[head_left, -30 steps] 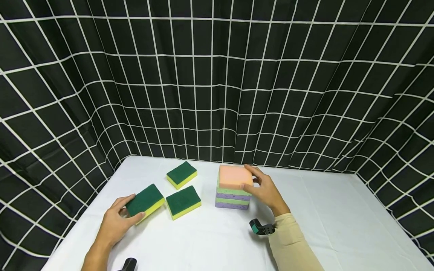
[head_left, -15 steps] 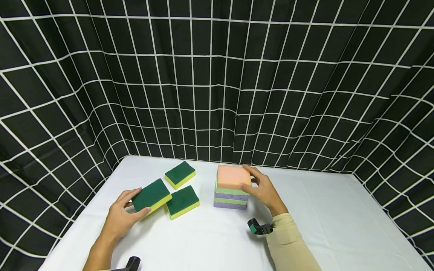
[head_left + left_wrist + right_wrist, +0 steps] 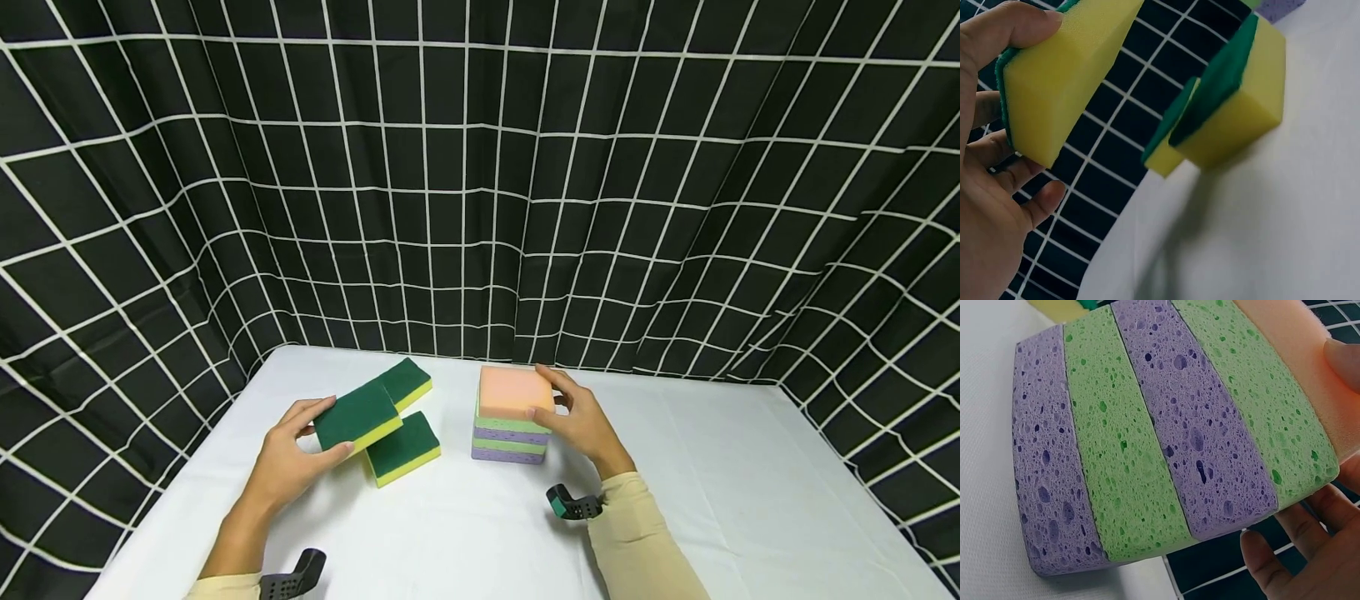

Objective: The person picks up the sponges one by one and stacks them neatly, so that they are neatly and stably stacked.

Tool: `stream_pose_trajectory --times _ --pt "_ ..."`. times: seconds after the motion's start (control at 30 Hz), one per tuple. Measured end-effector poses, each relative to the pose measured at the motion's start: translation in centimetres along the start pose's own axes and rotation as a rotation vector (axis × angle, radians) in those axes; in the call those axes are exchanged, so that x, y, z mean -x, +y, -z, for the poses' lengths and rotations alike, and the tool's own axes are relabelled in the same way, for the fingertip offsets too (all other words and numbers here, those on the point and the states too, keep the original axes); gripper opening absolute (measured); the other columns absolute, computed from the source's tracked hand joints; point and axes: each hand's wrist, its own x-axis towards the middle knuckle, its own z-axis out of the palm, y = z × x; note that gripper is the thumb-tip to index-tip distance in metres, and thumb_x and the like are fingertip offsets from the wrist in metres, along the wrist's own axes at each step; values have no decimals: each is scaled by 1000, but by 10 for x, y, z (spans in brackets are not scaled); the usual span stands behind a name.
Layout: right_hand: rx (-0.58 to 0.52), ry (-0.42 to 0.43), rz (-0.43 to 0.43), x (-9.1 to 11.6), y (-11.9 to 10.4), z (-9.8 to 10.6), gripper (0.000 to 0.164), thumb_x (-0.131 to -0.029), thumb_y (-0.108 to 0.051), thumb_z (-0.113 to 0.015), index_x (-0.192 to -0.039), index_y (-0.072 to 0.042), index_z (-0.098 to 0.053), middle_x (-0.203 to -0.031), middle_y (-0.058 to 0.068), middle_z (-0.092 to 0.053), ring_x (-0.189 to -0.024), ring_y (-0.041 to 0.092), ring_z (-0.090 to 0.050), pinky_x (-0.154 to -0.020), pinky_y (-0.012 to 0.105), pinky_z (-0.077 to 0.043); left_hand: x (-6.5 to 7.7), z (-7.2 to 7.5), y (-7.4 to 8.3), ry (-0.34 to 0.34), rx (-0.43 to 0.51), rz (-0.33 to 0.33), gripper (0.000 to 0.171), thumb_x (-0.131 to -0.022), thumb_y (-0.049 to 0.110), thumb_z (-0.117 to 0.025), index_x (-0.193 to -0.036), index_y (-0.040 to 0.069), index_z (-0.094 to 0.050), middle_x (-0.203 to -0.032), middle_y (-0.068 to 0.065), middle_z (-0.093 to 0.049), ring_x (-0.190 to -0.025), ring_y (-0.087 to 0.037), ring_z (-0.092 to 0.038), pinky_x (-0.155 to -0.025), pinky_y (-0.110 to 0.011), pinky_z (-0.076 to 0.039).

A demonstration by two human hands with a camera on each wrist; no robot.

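Observation:
In my left hand (image 3: 288, 462) I hold a green-and-yellow scrub sponge (image 3: 358, 415) above the table, thumb on the near side and fingers behind it; its yellow foam (image 3: 1069, 81) faces the left wrist view. Below and beyond it lie two more such sponges, a near one (image 3: 405, 448) and a far one (image 3: 408, 382), partly covered by the held one in the head view. My right hand (image 3: 585, 421) grips an orange sponge (image 3: 516, 392) on top of a stack. Under it alternate green sponges (image 3: 1129, 444) and purple sponges (image 3: 1054, 462).
A white cloth covers the table (image 3: 465, 533). Behind and at both sides hangs a black curtain (image 3: 480, 167) with white grid lines. Dark wrist-worn devices show beside the left wrist (image 3: 292, 579) and the right wrist (image 3: 573, 504).
My left hand has moved right and slightly away from me with its scrub sponge, which now overlaps both other scrub sponges in the head view. The right hand stays on the orange sponge.

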Motion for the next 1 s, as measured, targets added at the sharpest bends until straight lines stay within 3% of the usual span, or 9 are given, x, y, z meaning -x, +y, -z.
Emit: stream_pose_trajectory --times 0.13,0.5,0.8,1.0 --pt "0 -6 -10 0 -1 -1 67 -81 -4 -74 -140 6 -44 -137 19 -49 -115 33 -48 -95 52 -40 -5 -3 6 -24 2 4 68 -74 17 -84 -134 4 -56 -125 -3 -54 -107 -15 -48 -90 -44 -41" --pt "14 -3 7 0 2 -1 67 -81 -3 -74 -140 7 -43 -138 20 -49 -117 32 -48 -94 49 -41 -29 -14 31 -77 25 -68 67 -72 15 -84 -132 3 -58 -123 -5 -56 -109 -22 -51 -91 -47 -41" --pt "46 13 -1 -6 40 -2 70 -82 -10 -76 -143 -1 -45 -140 9 -49 -116 23 -47 -94 41 -43 -48 -35 56 -164 55 -159 68 -72 18 -84 -132 2 -58 -123 -3 -55 -103 -23 -53 -88 -48 -45" --pt "21 10 24 -7 42 -1 70 -81 -10 -77 -143 -2 -45 -140 14 -48 -118 28 -47 -94 49 -42 -55 -47 65 -194 80 -181 66 -72 18 -83 -132 4 -58 -124 -3 -54 -101 -22 -54 -88 -48 -46"
